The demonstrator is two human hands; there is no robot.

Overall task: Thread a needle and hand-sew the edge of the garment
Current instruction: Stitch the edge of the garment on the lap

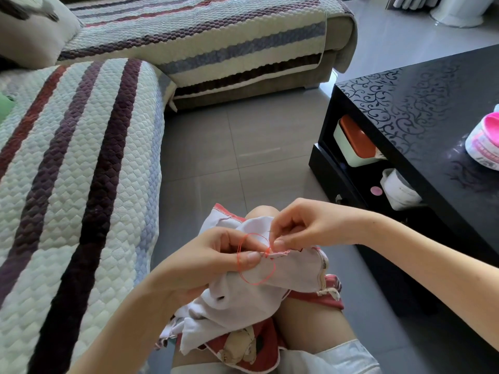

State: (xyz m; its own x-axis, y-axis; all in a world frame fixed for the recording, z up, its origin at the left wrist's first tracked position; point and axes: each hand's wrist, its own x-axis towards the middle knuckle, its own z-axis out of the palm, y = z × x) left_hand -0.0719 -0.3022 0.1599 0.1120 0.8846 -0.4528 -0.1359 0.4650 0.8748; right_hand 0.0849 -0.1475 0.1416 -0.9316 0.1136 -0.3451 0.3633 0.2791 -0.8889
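- Clearly, the garment (294, 271) is the biggest thing in the work. It is thin white cloth that lies over the person's knee (260, 211) and hangs down in folds on the near side of it. I judge it is light, soft and limp, so it will not keep any shape alone. It is best to take hold close on both sides of the sewn edge (279, 253), which runs just in front of the knee, and keep this part tight.
- The left hand (216, 255) comes from the left side of the knee, with the wrist bent inward. Its thumb (249, 259) and curled fingers pinch the cloth at the left end of the edge.
- The right hand (310, 225) reaches from the right of the knee with the knuckles up. Its fingertips (279, 244) are closed narrowly, right at the edge, on something very thin.
- The red thread (255, 283) makes a loose loop between the two hands, in front of the knee. It can tangle or knot easily, so it needs a slow, even pull.
- The needle is too small to see well. I judge that the right fingertips hold it; it is thin, stiff and slippery.
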